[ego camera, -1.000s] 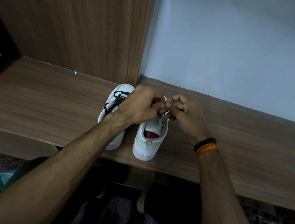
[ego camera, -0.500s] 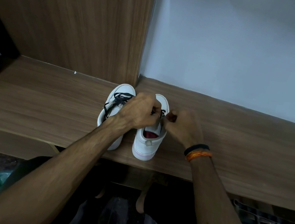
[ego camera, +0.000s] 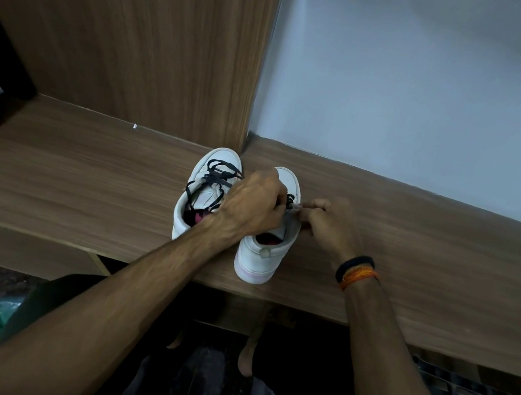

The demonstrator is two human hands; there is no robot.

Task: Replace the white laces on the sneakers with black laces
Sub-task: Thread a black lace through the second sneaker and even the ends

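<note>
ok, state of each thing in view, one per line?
Left white sneaker: upright on wooden shelf, black lace threaded, ends loose.
Right white sneaker: upright, black lace partly visible.
Left hand: fingers curled at right sneaker's lace.
Right hand: pinching beside it.

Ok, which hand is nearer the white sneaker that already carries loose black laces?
The left. The left hand sits right beside the white sneaker with loose black laces, its forearm crossing that shoe's heel. The right hand is beyond the second white sneaker.

Both arms reach forward, left hand [ego camera: 252, 204] and right hand [ego camera: 330, 225] curled, fingertips nearly meeting.
</note>
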